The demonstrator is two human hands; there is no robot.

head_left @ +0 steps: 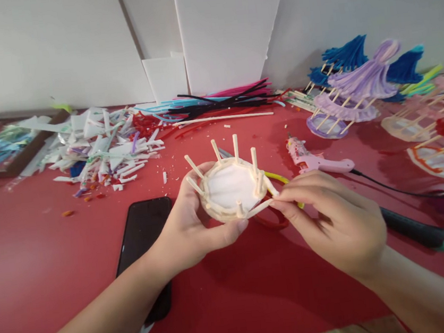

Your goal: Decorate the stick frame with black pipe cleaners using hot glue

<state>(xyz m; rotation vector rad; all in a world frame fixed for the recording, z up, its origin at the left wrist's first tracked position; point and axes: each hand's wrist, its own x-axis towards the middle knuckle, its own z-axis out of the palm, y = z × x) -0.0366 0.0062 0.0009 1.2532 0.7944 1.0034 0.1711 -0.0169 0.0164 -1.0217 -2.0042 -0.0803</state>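
A round white disc point(230, 184) with a cream fuzzy rim and several short wooden sticks standing up around its edge is held above the table. My left hand point(196, 217) grips it from the left, its thumb on the near rim and its fingers wrapped behind. At the right of the rim, my right hand point(327, 213) pinches a cream pipe cleaner point(262, 207) between thumb and fingertips; the strip runs to the disc's edge. Beneath the disc lies something with yellow and red curved parts point(276, 176), mostly hidden.
A phone point(144, 229) lies at left, a pink glue gun point(317, 161) with a black cord at right. Behind are white scraps point(103, 148) and pipe cleaners point(222, 102). Small carousel-like models point(351, 87) stand back right. A black-handled tool point(417, 227) lies beside my right wrist.
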